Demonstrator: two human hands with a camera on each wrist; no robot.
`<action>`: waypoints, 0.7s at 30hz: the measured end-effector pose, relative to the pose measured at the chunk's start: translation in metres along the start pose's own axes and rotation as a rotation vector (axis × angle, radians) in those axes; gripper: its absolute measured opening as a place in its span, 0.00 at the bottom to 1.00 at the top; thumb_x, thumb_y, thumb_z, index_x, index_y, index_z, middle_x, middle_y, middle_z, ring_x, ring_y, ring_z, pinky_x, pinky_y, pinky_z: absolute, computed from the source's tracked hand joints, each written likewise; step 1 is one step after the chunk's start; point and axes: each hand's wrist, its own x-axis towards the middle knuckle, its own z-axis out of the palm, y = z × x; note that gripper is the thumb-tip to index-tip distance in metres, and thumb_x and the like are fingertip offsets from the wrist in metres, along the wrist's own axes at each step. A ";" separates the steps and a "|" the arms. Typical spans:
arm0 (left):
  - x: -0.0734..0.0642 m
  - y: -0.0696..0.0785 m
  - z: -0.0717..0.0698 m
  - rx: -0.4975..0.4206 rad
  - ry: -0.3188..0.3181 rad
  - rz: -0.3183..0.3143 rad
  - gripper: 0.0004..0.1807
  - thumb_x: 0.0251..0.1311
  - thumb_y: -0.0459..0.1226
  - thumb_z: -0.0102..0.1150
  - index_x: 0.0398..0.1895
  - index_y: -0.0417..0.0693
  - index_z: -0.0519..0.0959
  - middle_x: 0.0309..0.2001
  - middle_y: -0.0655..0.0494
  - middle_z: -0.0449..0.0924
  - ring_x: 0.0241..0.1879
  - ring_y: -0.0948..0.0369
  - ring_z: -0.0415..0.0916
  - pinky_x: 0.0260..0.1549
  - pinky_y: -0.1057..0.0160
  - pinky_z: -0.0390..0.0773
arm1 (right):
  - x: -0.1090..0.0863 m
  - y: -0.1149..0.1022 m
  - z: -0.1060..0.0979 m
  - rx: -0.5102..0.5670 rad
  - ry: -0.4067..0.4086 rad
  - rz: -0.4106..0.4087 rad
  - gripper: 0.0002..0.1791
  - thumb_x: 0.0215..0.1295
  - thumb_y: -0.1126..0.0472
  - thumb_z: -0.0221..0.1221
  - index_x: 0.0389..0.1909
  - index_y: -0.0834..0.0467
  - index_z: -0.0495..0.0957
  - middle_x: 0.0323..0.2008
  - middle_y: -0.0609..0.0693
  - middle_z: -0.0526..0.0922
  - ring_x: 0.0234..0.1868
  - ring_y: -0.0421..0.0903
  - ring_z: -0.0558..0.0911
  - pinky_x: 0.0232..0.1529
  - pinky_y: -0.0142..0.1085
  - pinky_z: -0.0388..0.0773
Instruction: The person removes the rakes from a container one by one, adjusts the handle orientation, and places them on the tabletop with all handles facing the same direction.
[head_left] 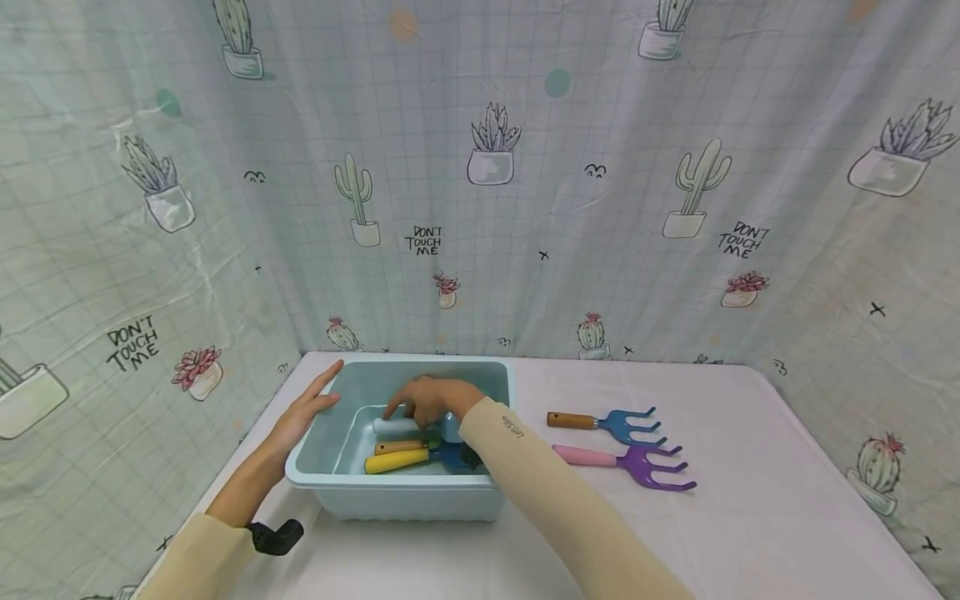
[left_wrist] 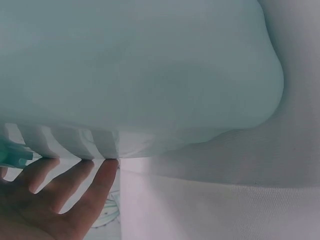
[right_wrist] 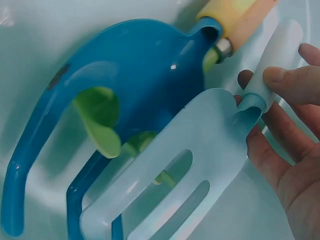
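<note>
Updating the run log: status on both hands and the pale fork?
Right hand holds pale fork inside tub. Left hand touches tub's left rim. Dark blue rake partly behind fork in right-wrist view; possible snag.

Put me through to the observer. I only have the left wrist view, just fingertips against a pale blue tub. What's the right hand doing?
Observer: The right hand holds a pale slotted tool by its handle, inside the tub.
Operator: Is anything else in there?
Observer: Yes, a blue fork with a yellow grip lies in the tub.
Operator: And outside it, towards the right-hand side?
Observer: A blue rake and a purple rake lie on the table to the right of the tub.
</note>
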 end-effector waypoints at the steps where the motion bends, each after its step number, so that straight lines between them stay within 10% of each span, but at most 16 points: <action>1: 0.000 0.000 0.000 -0.001 -0.001 0.000 0.37 0.81 0.45 0.37 0.85 0.70 0.36 0.86 0.49 0.29 0.83 0.37 0.35 0.75 0.29 0.50 | 0.000 0.000 -0.001 0.000 0.002 -0.005 0.38 0.63 0.78 0.59 0.67 0.39 0.78 0.65 0.52 0.82 0.64 0.45 0.81 0.56 0.35 0.82; 21: -0.001 0.004 -0.001 -0.029 -0.009 -0.024 0.37 0.81 0.45 0.38 0.85 0.69 0.35 0.86 0.48 0.29 0.84 0.38 0.35 0.76 0.31 0.51 | -0.016 -0.021 -0.021 -0.006 0.047 -0.118 0.38 0.64 0.78 0.57 0.69 0.41 0.77 0.65 0.52 0.82 0.42 0.40 0.84 0.27 0.28 0.76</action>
